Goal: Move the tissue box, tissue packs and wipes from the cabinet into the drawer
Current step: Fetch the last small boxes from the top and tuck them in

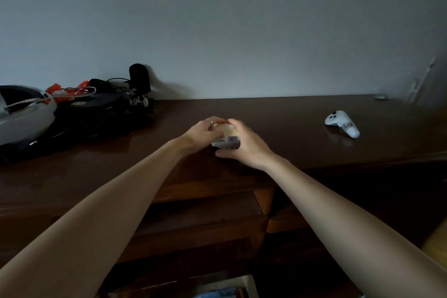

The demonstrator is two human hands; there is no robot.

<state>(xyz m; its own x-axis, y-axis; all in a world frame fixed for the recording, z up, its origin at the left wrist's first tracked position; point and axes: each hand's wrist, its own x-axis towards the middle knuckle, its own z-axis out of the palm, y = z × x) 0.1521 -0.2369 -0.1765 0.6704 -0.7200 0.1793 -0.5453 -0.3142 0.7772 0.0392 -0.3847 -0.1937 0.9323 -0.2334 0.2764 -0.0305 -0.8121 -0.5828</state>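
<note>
A small tissue pack (227,136) in clear wrap, pale on top with a barcode on its near end, sits on the dark wooden cabinet top (278,128) near the front edge. My left hand (203,132), with a ring on one finger, holds its left side. My right hand (244,143) wraps its right side, thumb under the near end. Below the cabinet front, an open drawer (232,285) shows at the bottom edge with something pale and bluish inside; its contents are too dark to name.
A white game controller (342,124) lies on the cabinet top at the right. At the left sits a heap of black gear, cables, orange straps and a white headset (26,113). A plain wall (242,31) rises behind the cabinet.
</note>
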